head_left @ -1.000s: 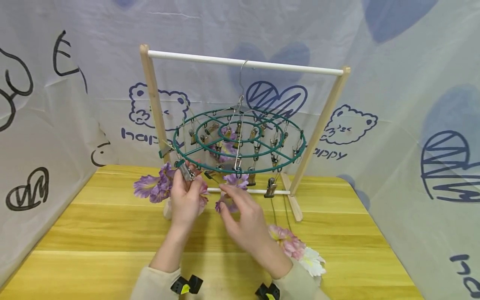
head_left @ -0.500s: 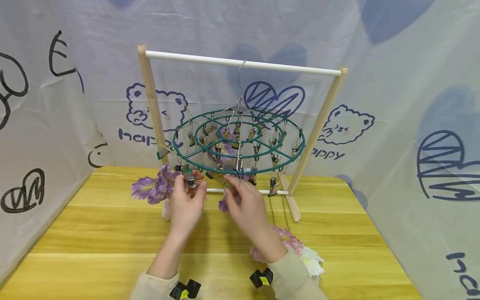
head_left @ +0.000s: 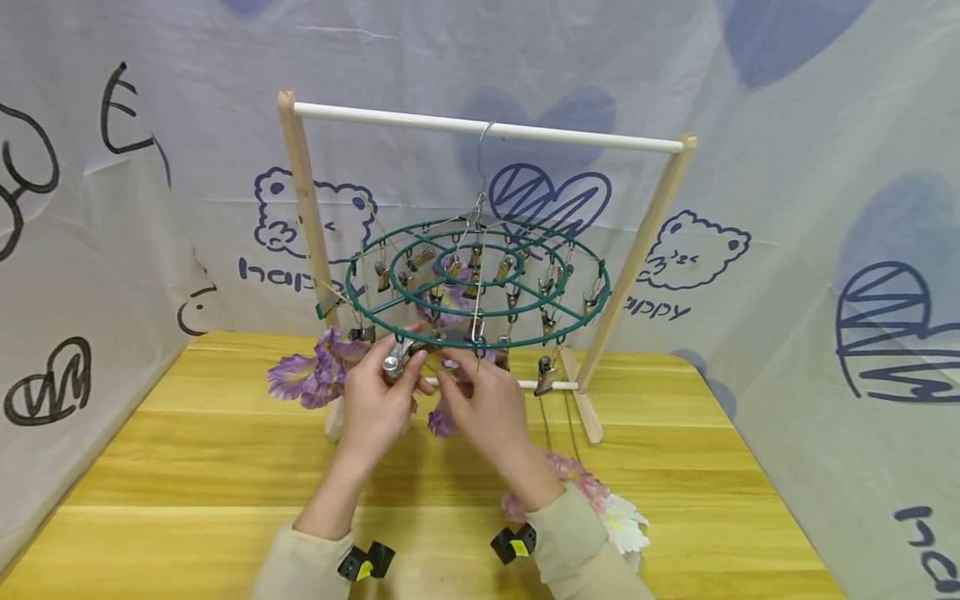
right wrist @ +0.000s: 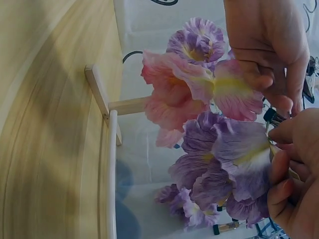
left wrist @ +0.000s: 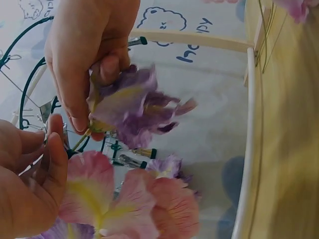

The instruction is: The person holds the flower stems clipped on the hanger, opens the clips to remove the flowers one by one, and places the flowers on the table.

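Note:
My left hand (head_left: 375,408) pinches a metal clip (head_left: 394,362) under the front left of a round green hanger rack (head_left: 375,319). Right beside it, my right hand (head_left: 491,408) holds a purple artificial flower (right wrist: 224,159) by its thin stem, with the bloom hanging below the fingers. In the left wrist view the stem end reaches the left fingertips (left wrist: 56,144); the clip's mouth is mostly hidden by the fingers. A pink flower (right wrist: 174,94) hangs close to the left hand, and another purple flower (head_left: 318,371) hangs to its left.
The rack hangs from the white bar (head_left: 420,122) of a wooden-legged stand, with several clips around its rings. Another purple flower (head_left: 446,302) hangs toward the back. Pink flowers (head_left: 577,483) and a white flower (head_left: 624,523) lie on the table at right.
My left hand has moved right with the clip and turned it. My right hand has brought the purple flower's stem up close to the clip, so the hands now nearly meet.

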The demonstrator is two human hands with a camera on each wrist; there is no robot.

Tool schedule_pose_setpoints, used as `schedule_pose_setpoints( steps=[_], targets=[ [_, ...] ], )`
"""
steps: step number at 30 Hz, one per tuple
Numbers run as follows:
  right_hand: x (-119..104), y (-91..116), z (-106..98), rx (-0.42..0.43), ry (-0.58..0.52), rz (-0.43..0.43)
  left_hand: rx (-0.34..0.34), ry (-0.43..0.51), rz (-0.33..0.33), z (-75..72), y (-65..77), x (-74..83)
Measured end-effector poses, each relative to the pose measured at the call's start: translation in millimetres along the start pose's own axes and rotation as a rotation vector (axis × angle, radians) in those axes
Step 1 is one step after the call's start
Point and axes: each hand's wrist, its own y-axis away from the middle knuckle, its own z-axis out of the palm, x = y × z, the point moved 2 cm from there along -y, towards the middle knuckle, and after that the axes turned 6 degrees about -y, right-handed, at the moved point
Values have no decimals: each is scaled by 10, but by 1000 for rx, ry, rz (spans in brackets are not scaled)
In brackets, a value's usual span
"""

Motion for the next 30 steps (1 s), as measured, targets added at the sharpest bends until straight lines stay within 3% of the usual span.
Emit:
schedule_pose_setpoints(
  steps=[7, 14, 20, 24, 30],
  targets=[
    [-14, -19, 7, -35, -5, 33, -99, -156, 87, -51, -156, 75],
    [-13, -36, -24, -38, -1, 2, -262, -288, 42, -108, -308, 191],
    [-3, -33, -71, -53, 48, -6, -395, -379, 69, -118, -392, 269],
    [-8, -34, -114, -75, 38, 14, -421, -419, 104, -99, -424, 296],
    [-9, -36, -157, -111, 45, 28, -400, -453, 165, -54, -438, 292]
  ],
)
